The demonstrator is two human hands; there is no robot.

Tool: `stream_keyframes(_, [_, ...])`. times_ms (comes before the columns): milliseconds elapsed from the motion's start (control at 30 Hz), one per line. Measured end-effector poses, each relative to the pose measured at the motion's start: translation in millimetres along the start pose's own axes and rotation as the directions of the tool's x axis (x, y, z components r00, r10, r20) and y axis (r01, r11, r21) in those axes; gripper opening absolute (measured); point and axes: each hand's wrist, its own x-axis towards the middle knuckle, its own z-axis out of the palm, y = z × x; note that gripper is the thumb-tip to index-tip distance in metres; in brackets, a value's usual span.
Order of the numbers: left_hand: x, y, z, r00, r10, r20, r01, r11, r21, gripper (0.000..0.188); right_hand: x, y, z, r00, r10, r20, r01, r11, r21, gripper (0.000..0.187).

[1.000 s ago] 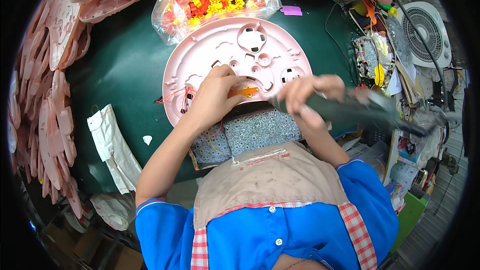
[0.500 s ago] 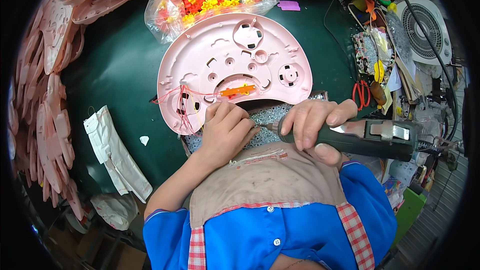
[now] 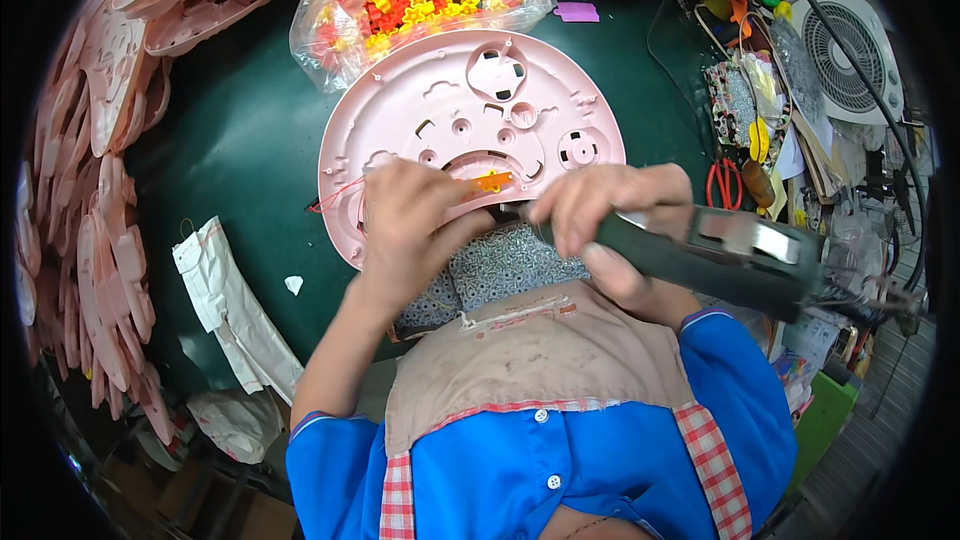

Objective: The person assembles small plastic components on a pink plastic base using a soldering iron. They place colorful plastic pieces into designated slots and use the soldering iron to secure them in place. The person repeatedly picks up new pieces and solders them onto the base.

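Note:
A pink curved plastic shell [image 3: 580, 80] lies hollow side up on the bench in front of me. My right hand [image 3: 610, 215] is wrapped round a dark green power screwdriver [image 3: 710, 250]; its tip points left, near the shell's inner edge. Over the shell's lower left hovers my left hand [image 3: 405, 225], smeared by motion, so its grip is unclear. Beside its fingers is an orange strip [image 3: 490, 182] with a bit of yellow under it. Red wires [image 3: 345, 195] show left of that hand, partly hidden by it. Many small metal screws [image 3: 515, 265] fill a tray between shell and apron.
A clear bag of yellow and red star-shaped pieces [image 3: 420, 10] stands behind the shell. Pink shells [image 3: 100, 270] are stacked left and at the back. White cloth [image 3: 235, 310] lies left. Red-handled pliers [image 3: 724, 185], cluttered supplies and a fan [image 3: 850, 55] stand right.
My left hand has moved up from above the screws onto the shell, covering much of the wires. The screwdriver has shifted up and left, its tip now at the shell's inner edge.

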Motion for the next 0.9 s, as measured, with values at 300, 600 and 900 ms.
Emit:
stream_keyframes(300, [0.2, -31.9, 3.9, 0.942, -0.263, 0.210, 0.235, 0.960, 0.152, 0.011, -9.7, 69.6, 21.6, 0.984, -0.039, -0.176, 0.028, 0.998, -0.061, 0.047])
stream_keyframes(600, [-0.4, -33.3, 2.7, 0.943, -0.252, 0.215, 0.223, 0.963, 0.150, 0.013, -7.6, 78.1, 21.9, 0.978, 0.017, -0.209, -0.019, 1.000, -0.007, 0.046])
stream_keyframes(900, [-34.3, 23.5, 20.2, 0.993, 0.071, 0.097, -0.080, 0.993, 0.089, 0.019, -40.5, 16.5, -2.4, 0.930, 0.341, 0.137, -0.326, 0.938, -0.120, 0.039])
